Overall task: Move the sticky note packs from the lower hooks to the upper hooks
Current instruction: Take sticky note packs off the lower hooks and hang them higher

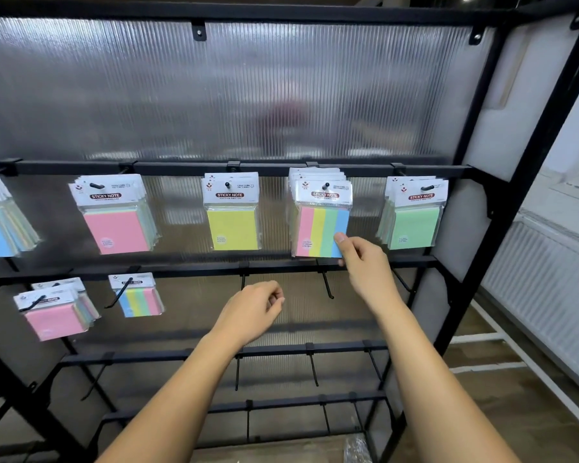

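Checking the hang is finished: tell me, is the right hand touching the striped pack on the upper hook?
Touching. The head view shows the right hand with its thumb tip pressed on the lower right corner of the striped pack, fingers curled behind its edge.

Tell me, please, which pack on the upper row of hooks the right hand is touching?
The four-striped pack, second from the right. The right hand pinches its lower right corner; its neighbours show one colour each.
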Tool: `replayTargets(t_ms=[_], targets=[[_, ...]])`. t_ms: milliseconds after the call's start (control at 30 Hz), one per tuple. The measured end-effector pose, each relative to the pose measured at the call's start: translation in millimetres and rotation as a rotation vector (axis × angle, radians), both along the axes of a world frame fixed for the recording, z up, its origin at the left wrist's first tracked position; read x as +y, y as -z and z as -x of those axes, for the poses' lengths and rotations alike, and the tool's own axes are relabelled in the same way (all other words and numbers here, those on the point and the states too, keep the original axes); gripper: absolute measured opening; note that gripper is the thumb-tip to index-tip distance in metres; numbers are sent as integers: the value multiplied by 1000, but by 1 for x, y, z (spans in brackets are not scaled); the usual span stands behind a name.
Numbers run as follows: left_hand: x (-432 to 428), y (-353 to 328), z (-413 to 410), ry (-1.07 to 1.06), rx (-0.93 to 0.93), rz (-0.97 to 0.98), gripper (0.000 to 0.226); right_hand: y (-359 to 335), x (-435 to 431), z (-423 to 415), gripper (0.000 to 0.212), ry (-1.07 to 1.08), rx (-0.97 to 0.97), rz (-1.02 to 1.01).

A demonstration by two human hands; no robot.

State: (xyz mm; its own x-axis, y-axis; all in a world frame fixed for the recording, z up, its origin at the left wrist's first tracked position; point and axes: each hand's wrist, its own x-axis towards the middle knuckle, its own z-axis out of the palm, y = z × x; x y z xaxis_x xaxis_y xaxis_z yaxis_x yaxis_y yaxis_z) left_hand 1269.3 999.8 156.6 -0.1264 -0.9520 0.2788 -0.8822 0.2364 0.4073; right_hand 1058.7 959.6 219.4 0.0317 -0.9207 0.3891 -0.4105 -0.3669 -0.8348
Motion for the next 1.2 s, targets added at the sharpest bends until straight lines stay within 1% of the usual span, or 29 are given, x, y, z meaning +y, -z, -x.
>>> replayTargets(t_ms=[100,167,233,333,500,667,767,867,967,1200], targets=[[5,4,-2,-14,10,0,5,14,2,-2,41,35,2,-52],[9,7,-6,-28,16,0,6,29,5,-6,45,34,38,-159],[15,11,-12,-49,16,-7,5,51,9,-14,43,-16,128,-243],[28,16,-31,-98,24,-19,4,77,21,-41,40,-152,248,-314],[60,25,-87,-272,29,-51,5,96,41,-116,24,-355,260,-329],[98,37,-159,-440,57,-94,7,100,55,-197,19,-509,278,-323],[114,45,-198,-497,68,-122,9,106,62,-240,18,-552,303,-339],[122,50,-233,-524,76,-141,7,113,63,-277,20,-546,333,-359],[119,53,-262,-512,83,-170,7,118,54,-307,20,-492,328,-388],[90,57,-311,-424,96,-198,8,122,17,-360,16,-254,373,-417]])
